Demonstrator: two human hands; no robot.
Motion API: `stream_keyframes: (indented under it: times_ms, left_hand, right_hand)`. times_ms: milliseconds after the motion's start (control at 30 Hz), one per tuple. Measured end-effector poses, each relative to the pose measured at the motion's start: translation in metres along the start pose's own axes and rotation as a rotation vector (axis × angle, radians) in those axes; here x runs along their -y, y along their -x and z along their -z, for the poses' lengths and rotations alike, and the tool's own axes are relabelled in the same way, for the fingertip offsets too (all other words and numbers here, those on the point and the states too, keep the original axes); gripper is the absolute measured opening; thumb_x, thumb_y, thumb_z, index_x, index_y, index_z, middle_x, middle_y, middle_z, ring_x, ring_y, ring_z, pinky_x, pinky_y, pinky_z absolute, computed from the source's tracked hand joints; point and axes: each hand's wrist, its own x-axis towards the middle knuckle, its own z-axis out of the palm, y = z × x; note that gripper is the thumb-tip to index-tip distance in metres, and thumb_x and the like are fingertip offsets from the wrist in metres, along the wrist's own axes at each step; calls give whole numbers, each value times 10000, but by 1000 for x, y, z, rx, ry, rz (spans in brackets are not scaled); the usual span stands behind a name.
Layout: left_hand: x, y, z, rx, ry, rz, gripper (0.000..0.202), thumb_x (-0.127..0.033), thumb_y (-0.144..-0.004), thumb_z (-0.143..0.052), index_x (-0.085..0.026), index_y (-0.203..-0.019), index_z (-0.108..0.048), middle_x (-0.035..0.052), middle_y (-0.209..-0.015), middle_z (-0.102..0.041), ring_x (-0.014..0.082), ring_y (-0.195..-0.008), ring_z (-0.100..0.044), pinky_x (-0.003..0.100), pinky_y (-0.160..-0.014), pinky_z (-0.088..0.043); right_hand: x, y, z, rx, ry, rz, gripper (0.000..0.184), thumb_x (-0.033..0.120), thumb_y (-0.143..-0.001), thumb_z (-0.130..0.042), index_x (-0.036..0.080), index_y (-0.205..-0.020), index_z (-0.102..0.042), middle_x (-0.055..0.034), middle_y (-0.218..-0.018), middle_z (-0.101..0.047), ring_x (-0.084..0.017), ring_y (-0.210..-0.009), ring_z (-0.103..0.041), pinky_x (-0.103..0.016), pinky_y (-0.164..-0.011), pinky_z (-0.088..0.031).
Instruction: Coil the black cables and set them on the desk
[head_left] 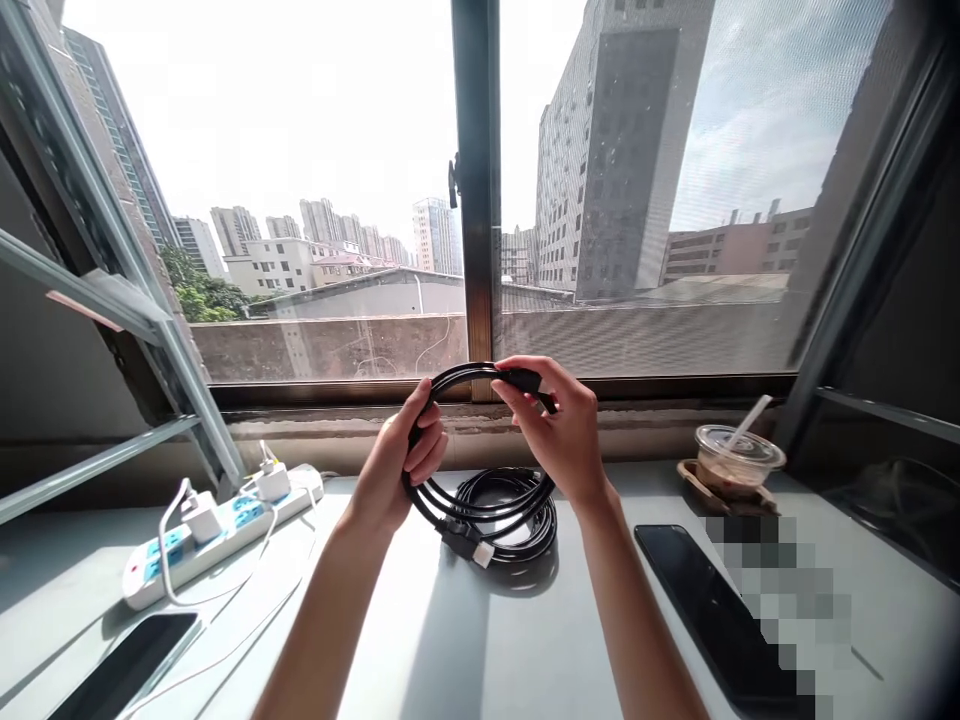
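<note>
A black cable point(480, 500) is wound into a loose coil and held up above the grey desk point(480, 640) in front of the window. My left hand point(397, 465) is closed round the left side of the coil. My right hand point(559, 430) pinches the cable's black plug end at the top right of the loop. The cable's other end, with a white-tipped plug point(474, 545), hangs from the bottom of the coil. Behind and below the held loop, more black cable point(525, 525) lies coiled on the desk.
A white and blue power strip point(217, 530) with white chargers and white leads lies at the left. One dark phone point(124, 665) rests at the front left, another point(712, 615) at the right. A lidded plastic cup with a straw point(739, 460) stands on a holder at the back right.
</note>
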Motion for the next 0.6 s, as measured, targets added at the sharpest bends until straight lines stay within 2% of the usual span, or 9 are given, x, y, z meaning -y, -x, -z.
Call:
stream_keyframes:
  times_ms: [67,133,233,300,367,433,533,600]
  left_hand:
    - [3,-2,-1,13,-35,-3,440,-512,-764,-638,-185,-614,-384,-113,-377,-208,28,-334,-240,142,-331,-188]
    - [7,-5,0,7,-169,-11,426,-525,-740,-656,-173,-650,-433,-93,-414,-332,48,-399,-405,142,-404,-330]
    - [16,-10,7,15,-465,-7,395,-496,-706,-695,-148,-750,-513,10,-626,-611,127,-632,-612,193,-564,-463]
    - [23,-14,13,64,-579,61,406,-480,-697,-700,-150,-827,-504,58,-733,-672,170,-708,-647,219,-582,-485]
    - [30,-18,18,98,-621,171,379,-460,-732,-660,-165,-845,-450,54,-692,-671,185,-656,-651,240,-541,-498]
    - [36,-23,22,88,-671,259,295,-404,-797,-584,-175,-853,-406,27,-628,-647,172,-562,-630,242,-484,-496]
    - [48,-33,28,45,-824,289,185,-313,-860,-480,-172,-939,-391,-13,-586,-601,154,-514,-606,210,-434,-468]
    - [63,-40,33,31,-1005,322,194,-288,-882,-427,-165,-1023,-379,-4,-634,-607,158,-539,-622,210,-447,-473]
  right_hand:
    - [-12,-2,-1,-39,-37,-71,252,421,-838,-594,200,-947,-650,-17,-844,-650,-98,-634,-585,-197,-565,-483]
    - [-25,-4,-1,-88,-35,-118,267,425,-824,-606,185,-931,-654,-28,-810,-649,-125,-703,-608,-207,-602,-484]
    - [-40,-4,0,-216,46,-165,256,389,-805,-634,161,-915,-667,-41,-776,-647,-137,-725,-615,-215,-630,-483]
    - [-45,-3,3,-234,89,-218,264,376,-798,-644,148,-927,-674,-31,-722,-632,-119,-626,-601,-215,-593,-482]
    - [-48,-1,9,-135,80,-333,300,381,-797,-645,146,-982,-670,-14,-684,-615,-98,-508,-570,-207,-505,-473]
    - [-51,2,17,34,48,-509,324,344,-799,-644,142,-1053,-651,-8,-670,-612,-97,-466,-571,-190,-430,-457]
    - [-65,8,25,328,88,-760,315,190,-768,-652,130,-1076,-635,-17,-699,-635,-108,-536,-618,-153,-420,-459]
    - [-83,16,24,459,161,-857,298,110,-716,-662,118,-1014,-654,-22,-696,-646,-109,-560,-626,-138,-425,-455]
